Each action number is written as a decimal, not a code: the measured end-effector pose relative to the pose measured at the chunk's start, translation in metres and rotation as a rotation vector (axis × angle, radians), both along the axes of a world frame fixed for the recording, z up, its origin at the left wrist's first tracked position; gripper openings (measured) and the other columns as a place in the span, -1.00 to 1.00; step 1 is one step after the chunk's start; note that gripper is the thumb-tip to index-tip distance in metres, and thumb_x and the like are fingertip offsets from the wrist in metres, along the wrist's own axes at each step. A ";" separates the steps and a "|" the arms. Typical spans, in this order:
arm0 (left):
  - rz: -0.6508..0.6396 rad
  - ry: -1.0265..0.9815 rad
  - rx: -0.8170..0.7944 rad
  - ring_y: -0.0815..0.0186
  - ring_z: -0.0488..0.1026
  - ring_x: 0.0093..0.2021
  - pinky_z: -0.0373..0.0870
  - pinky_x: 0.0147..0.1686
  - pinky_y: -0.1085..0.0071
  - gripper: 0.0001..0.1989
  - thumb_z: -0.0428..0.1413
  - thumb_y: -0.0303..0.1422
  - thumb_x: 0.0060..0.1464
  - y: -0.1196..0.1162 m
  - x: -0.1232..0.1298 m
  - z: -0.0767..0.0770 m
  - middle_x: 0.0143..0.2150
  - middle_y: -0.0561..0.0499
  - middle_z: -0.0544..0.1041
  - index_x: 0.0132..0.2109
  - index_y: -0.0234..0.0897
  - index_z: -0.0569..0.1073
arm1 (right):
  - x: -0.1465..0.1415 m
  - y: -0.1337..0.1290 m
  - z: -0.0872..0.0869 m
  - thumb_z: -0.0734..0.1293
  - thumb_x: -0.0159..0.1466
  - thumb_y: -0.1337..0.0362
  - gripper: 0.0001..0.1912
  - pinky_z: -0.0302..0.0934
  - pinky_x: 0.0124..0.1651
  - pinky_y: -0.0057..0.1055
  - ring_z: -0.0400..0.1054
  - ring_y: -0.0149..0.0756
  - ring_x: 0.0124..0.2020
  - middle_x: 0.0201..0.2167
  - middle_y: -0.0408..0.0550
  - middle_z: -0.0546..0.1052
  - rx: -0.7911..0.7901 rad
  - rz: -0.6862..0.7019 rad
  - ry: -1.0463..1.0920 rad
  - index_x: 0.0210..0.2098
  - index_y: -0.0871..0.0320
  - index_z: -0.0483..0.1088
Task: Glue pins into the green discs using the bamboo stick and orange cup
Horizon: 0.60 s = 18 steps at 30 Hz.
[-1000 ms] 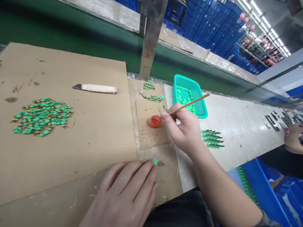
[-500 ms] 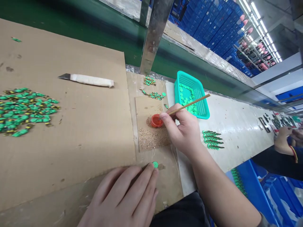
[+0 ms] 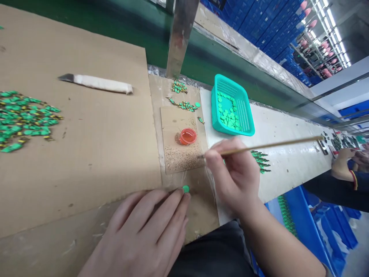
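Note:
My right hand (image 3: 235, 175) is closed round a thin wooden stick (image 3: 276, 144) in a pen-like grip. The stick's narrow dark tip is over the speckled part of a small cardboard piece (image 3: 170, 123), below a red cup (image 3: 188, 136) with shiny reddish liquid in it. Low in the view, my left hand (image 3: 144, 234) lies back up with its fingers close together. Its fingertips are at the edge of a small round green disc (image 3: 186, 189) and seem to hold it; the thumb is mostly hidden.
A turquoise basket (image 3: 249, 115) holds green discs. Green-and-yellow pieces (image 3: 25, 119) are heaped at left, below a white-wrapped knife (image 3: 100, 83). More small pieces (image 3: 179, 87) lie behind the cup. Rows of green pieces (image 3: 261, 161) are partly behind my right hand. Another person's hands (image 3: 346, 157) are far right.
My right hand has drawn the stick out of the red cup, toward me and to the right, and tilted it flatter. My left hand stays at the green disc. The camera view has shifted slightly.

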<state>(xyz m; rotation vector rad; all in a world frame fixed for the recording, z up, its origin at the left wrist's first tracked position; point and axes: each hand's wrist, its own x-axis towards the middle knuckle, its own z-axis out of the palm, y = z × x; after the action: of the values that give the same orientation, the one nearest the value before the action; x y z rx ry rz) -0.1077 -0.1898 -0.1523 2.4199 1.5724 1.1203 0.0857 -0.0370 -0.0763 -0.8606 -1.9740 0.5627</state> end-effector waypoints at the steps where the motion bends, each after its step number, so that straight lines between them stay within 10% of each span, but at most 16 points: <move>1: -0.003 0.003 -0.016 -0.02 0.60 0.38 0.34 0.54 -0.06 -0.63 0.13 -0.31 0.65 -0.002 -0.001 0.000 0.39 -0.10 0.77 0.37 -0.20 0.73 | 0.004 -0.013 -0.003 0.49 0.62 0.41 -0.82 0.45 -0.22 -0.38 0.54 -0.36 -0.33 -0.30 -0.24 0.59 -0.043 0.004 -0.006 -0.09 -0.01 0.53; 6: 0.000 -0.002 -0.055 -0.03 0.63 0.40 0.39 0.58 -0.09 -0.61 0.14 -0.38 0.54 -0.008 -0.004 0.003 0.46 -0.03 0.75 0.34 -0.15 0.74 | 0.014 -0.054 -0.023 0.45 0.59 0.45 -0.79 0.42 -0.32 -0.37 0.47 -0.34 -0.41 -0.35 -0.25 0.55 -0.125 0.080 -0.012 -0.07 -0.02 0.45; 18: 0.004 0.011 -0.148 -0.07 0.65 0.44 0.50 0.59 -0.14 -0.50 0.26 -0.30 0.52 -0.012 -0.001 0.001 0.48 -0.06 0.72 0.51 -0.01 0.68 | 0.016 -0.055 -0.029 0.46 0.60 0.46 -0.76 0.45 -0.29 -0.34 0.48 -0.33 -0.38 -0.32 -0.24 0.56 -0.109 0.083 -0.044 -0.07 -0.02 0.43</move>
<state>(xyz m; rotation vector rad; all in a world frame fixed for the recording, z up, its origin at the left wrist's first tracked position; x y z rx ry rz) -0.1086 -0.2020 -0.1510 2.3329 1.6027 0.9550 0.1017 -0.0923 -0.1048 -0.8671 -2.0411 0.7110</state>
